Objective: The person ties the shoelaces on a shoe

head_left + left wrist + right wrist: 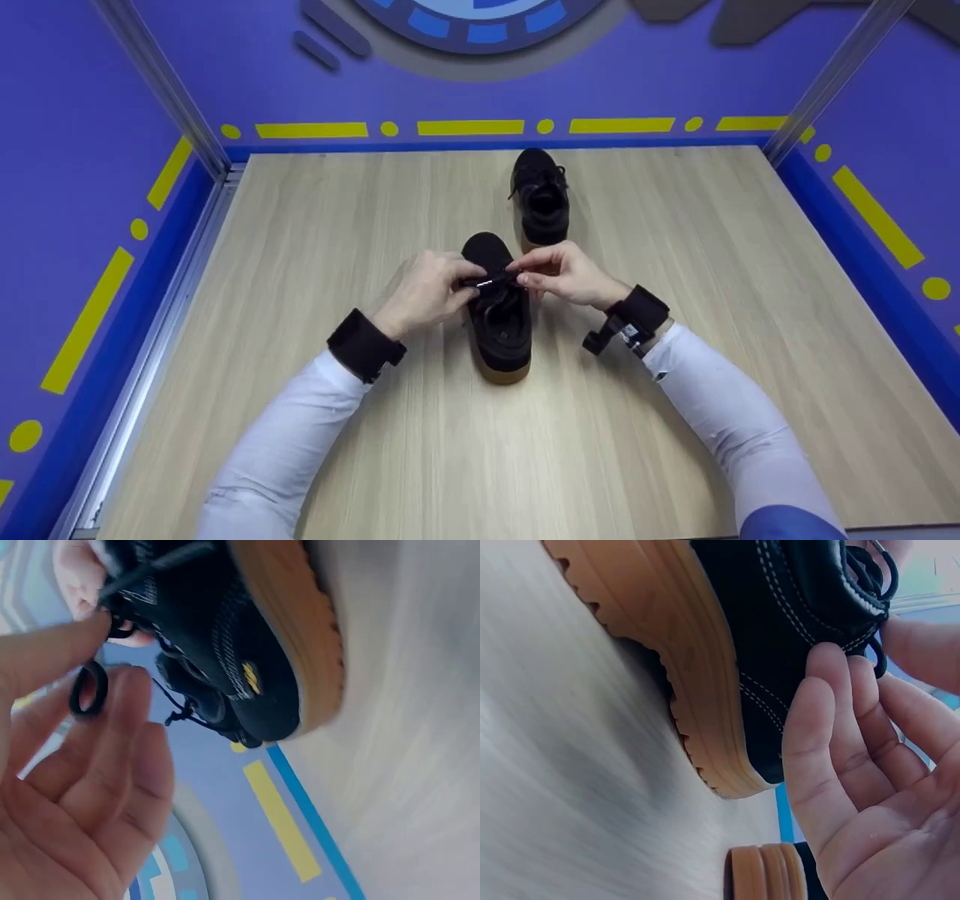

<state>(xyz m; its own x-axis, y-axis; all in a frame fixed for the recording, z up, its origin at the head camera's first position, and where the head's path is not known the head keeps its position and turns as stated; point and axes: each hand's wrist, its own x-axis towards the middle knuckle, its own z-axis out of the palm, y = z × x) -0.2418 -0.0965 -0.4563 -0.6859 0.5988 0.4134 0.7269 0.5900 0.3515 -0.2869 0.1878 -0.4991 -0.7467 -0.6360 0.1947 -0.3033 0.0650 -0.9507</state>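
Note:
A black shoe (pixel 501 341) with a tan sole stands on the table between both hands, its toe pointing away. Over its tongue, my left hand (pixel 431 289) pinches a loop of black shoelace (pixel 90 690) between thumb and fingers. From the other side, my right hand (pixel 566 274) pinches the lace (pixel 880 656) between thumb and forefinger, and its other fingertips lie along the shoe's side in the right wrist view. The knot area is partly hidden behind the fingers.
A second black shoe (pixel 541 199), its lace tied in a bow, stands farther back and slightly right. Light wooden table (pixel 675 412) lies beneath. Blue-purple panels (pixel 480 97) with yellow marks enclose the back and sides. Each wrist wears a black band (pixel 366 345).

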